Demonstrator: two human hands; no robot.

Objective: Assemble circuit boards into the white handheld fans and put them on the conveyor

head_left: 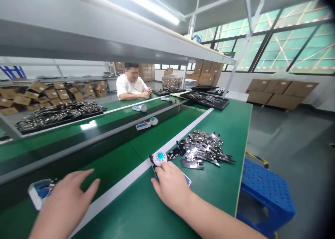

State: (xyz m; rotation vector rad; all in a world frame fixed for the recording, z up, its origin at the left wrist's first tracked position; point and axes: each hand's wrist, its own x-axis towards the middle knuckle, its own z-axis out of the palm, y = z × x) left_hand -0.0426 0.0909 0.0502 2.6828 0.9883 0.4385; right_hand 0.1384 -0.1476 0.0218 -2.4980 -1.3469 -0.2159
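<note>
My right hand [171, 183] is curled over a white handheld device [160, 157] with a round head and turquoise centre, at the green table's inner edge. Its lower end shows blue past my wrist; the middle is hidden under my fingers. A flat dark piece lies against its head. My left hand [69, 195] is above the dark conveyor belt, thumb and fingers spread. Beside and partly behind it sits another white device [39, 193] with a blue inside and dark wires. Right of the right-hand device lies a loose pile of circuit boards [204, 148].
Several white devices [146, 124] lie along the belt. Black trays [220, 102] of boards stand at the far end, and another heaped tray [60, 115] at left. A person in white [132, 83] sits opposite. A shelf [131, 40] hangs overhead; a blue stool [267, 190] stands right.
</note>
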